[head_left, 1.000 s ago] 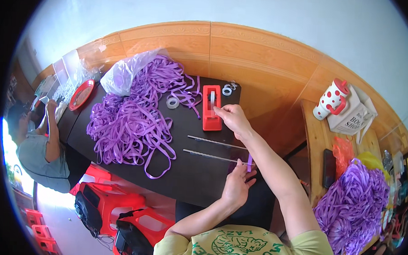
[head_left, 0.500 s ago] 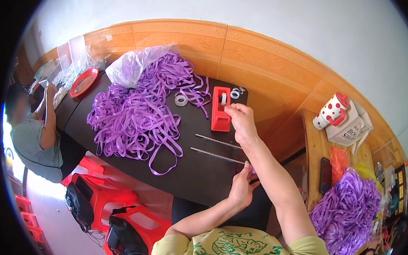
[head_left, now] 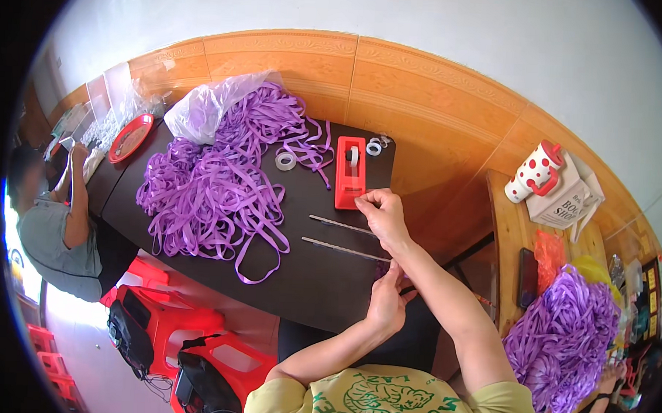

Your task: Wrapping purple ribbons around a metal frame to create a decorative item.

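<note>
My right hand (head_left: 386, 222) is closed in a pinch beside the near end of a red tape dispenser (head_left: 350, 192). What lies between its fingertips is too small to make out. Closer to me, at the table's edge, my left hand (head_left: 387, 303) has its fingers closed on a purple ribbon (head_left: 406, 288), of which only a little shows. Two thin metal rods (head_left: 340, 247) lie side by side on the dark table, their right ends reaching toward my hands. A large heap of purple ribbons (head_left: 213, 194) spreads over the table to the left, partly in a clear plastic bag (head_left: 202, 116).
Tape rolls (head_left: 286, 161) lie near the dispenser. A red plate (head_left: 131, 139) sits farther left, where another person (head_left: 60, 231) works. Red stools (head_left: 224, 364) hold black bags. On the right, a wooden bench (head_left: 503, 236) carries a dotted tumbler (head_left: 537, 171), a phone and more ribbons (head_left: 561, 342).
My right hand has drawn back toward me along the dispenser, its fingers still pinched. My left hand stays nearly in place. The whole view has shifted slightly.
</note>
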Demonstrator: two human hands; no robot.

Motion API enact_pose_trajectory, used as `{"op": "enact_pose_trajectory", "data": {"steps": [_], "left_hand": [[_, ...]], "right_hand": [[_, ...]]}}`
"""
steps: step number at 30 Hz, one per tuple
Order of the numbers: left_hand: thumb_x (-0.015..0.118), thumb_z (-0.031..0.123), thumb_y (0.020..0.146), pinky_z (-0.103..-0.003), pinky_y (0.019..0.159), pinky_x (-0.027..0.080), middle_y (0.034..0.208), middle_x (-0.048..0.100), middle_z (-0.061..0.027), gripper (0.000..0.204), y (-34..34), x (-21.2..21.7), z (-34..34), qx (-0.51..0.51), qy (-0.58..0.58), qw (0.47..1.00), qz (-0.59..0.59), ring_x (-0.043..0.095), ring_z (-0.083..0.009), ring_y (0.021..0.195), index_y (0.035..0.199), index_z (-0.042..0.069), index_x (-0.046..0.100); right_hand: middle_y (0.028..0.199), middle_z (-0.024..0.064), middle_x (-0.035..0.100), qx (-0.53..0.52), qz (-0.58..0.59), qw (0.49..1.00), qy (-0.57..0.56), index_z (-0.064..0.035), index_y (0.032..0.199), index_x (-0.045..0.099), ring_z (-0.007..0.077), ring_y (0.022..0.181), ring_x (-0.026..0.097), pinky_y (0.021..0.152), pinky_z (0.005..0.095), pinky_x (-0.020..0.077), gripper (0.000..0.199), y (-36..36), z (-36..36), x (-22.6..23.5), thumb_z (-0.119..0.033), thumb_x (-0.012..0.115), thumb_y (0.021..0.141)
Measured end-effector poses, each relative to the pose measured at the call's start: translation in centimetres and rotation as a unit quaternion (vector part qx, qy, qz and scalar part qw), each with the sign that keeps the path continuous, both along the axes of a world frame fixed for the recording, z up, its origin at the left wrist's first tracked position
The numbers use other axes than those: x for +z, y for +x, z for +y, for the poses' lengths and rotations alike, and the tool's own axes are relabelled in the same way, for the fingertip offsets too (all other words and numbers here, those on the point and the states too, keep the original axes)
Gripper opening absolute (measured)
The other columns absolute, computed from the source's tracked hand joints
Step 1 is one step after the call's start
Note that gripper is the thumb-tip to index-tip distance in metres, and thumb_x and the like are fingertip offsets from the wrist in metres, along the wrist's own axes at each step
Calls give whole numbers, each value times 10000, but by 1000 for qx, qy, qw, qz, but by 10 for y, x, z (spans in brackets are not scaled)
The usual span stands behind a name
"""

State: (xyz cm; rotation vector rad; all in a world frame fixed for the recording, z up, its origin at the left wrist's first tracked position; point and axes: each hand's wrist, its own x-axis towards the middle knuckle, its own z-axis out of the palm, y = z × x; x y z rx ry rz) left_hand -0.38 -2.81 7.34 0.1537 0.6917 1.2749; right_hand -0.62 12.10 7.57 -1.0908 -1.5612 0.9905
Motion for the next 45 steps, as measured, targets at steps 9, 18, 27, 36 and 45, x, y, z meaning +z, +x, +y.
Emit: {"op": "enact_pose_trajectory", "data": {"steps": [9, 18, 27, 36, 45], "left_hand": [[420, 378, 979, -347, 843, 390, 1057, 564, -34, 363, 2, -8, 1, 4, 0, 1000, 14, 506, -163, 948, 1171, 92, 533], [437, 394, 968, -339, 780, 378, 1002, 554, -37, 367, 6, 1, 1, 4, -22, 999, 28, 524, -196, 936, 1119, 73, 531], [451, 485, 943, -317, 747, 378, 1043, 620, -34, 449, 9, -1, 5, 41, -33, 996, 75, 543, -145, 888, 1050, 73, 594], [491, 456, 904, -367, 848, 295, 939, 597, -27, 341, 22, -14, 17, 116, -69, 988, 73, 512, -179, 952, 890, 122, 559], [584, 356, 845, -351, 835, 300, 849, 589, 8, 210, 31, -21, 32, 165, -63, 981, 76, 517, -126, 884, 795, 156, 547]], "right_hand": [[794, 103, 554, 4, -35, 994, 99, -11, 712, 631, 234, 743, 540, 660, 339, 421, 116, 4, 3, -3, -92, 701, 756], [931, 92, 593, 64, -100, 991, 69, 7, 754, 618, 159, 780, 544, 692, 277, 419, 84, 34, 18, -12, -60, 655, 788], [1232, 113, 553, 274, 48, 950, -142, -13, 712, 586, 150, 921, 509, 836, 296, 401, 113, 140, -15, 37, -71, 556, 804], [1084, 206, 589, 328, -79, 939, -65, 16, 658, 602, 217, 897, 523, 756, 304, 414, 120, 145, -17, 8, -61, 553, 735], [909, 200, 601, 305, -53, 949, -56, 50, 652, 600, 224, 804, 539, 685, 322, 419, 127, 145, -18, -3, -46, 541, 711]]}}
